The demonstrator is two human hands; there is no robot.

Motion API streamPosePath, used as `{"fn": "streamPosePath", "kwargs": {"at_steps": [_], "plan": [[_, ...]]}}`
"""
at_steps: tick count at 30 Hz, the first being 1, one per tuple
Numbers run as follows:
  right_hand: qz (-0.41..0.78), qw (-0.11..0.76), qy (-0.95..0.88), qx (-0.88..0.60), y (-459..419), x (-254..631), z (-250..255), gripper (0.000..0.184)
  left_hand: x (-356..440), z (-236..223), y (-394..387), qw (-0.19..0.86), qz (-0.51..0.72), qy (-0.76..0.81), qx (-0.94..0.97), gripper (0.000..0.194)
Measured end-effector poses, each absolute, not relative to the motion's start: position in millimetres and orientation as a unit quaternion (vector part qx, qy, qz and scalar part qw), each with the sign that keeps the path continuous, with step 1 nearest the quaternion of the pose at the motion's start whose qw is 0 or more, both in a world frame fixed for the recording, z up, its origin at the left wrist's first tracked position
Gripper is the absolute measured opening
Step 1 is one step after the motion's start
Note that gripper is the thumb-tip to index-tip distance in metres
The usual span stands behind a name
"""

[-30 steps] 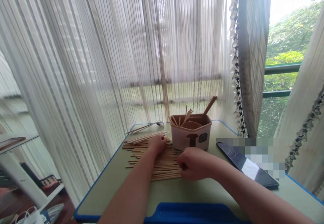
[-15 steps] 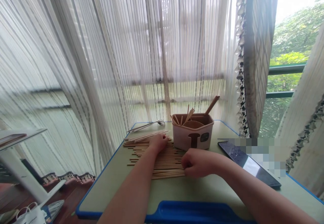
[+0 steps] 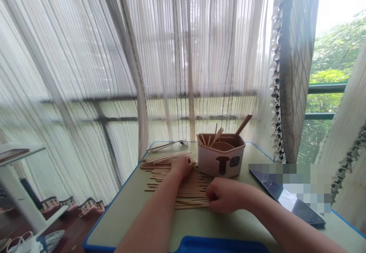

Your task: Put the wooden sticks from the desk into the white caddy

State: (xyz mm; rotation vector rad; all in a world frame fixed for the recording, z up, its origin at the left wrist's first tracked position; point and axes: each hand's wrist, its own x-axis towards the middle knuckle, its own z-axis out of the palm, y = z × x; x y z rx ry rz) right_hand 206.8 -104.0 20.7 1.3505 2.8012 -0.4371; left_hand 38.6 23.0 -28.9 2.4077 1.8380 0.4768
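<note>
Many wooden chopsticks (image 3: 190, 184) lie side by side across the table, their ends uneven on the left. My left hand (image 3: 183, 166) is closed at the right ends of the farther chopsticks, its fingertips partly hidden behind the hand. Lower and to the right, my right hand (image 3: 224, 195) has its fingers curled round the right ends of the nearer chopsticks. Just beyond it stands a white and brown utensil holder (image 3: 211, 163), with several chopsticks upright in its left side and a darker brown pair leaning out at the right.
Metal utensils, one with a spoon-like head (image 3: 183, 142), lie at the table's back left. A dark phone (image 3: 300, 209) rests to the right, beside my right forearm. The table (image 3: 126, 211) has a blue edge and a blue tray (image 3: 223, 245) at its front. Sheer curtains (image 3: 166, 74) hang behind.
My view has tilted up a little, so the table and everything on it sit lower and slightly further right. Both hands stay in nearly the same places on the chopsticks.
</note>
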Motion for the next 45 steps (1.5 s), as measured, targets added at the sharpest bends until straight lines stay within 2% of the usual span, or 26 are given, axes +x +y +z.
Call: {"fn": "streamPosePath", "kwargs": {"at_steps": [9,17,27,34,38,40,43,45], "plan": [[-0.084,-0.032,0.888,0.451,-100.2,206.2,11.3,0.015,41.2,-24.3,15.7,0.037,0.157,0.599,0.784,0.036],[-0.108,-0.055,0.881,0.458,-91.0,205.2,8.2,0.010,38.3,-27.4,17.1,0.042,0.173,0.593,0.785,0.034],[-0.268,-0.106,0.861,0.419,-84.6,216.7,16.7,0.006,35.4,-30.2,26.6,0.078,0.181,0.594,0.780,0.037],[-0.476,-0.091,0.768,0.419,-80.8,228.9,19.1,0.010,30.1,-33.4,36.2,0.124,0.214,0.579,0.777,0.035],[-0.509,-0.144,0.742,0.412,-80.5,239.0,28.4,0.011,26.5,-34.5,38.2,0.142,0.229,0.571,0.775,0.035],[-0.525,-0.209,0.719,0.404,-82.8,246.6,37.1,0.011,25.5,-34.4,38.3,0.148,0.230,0.563,0.780,0.035],[-0.491,-0.386,0.682,0.380,-88.3,258.3,52.8,0.011,25.9,-33.9,37.5,0.147,0.223,0.557,0.786,0.036],[-0.403,-0.525,0.662,0.352,-92.5,263.8,62.6,0.015,27.2,-33.6,36.3,0.141,0.222,0.557,0.788,0.037]]}}
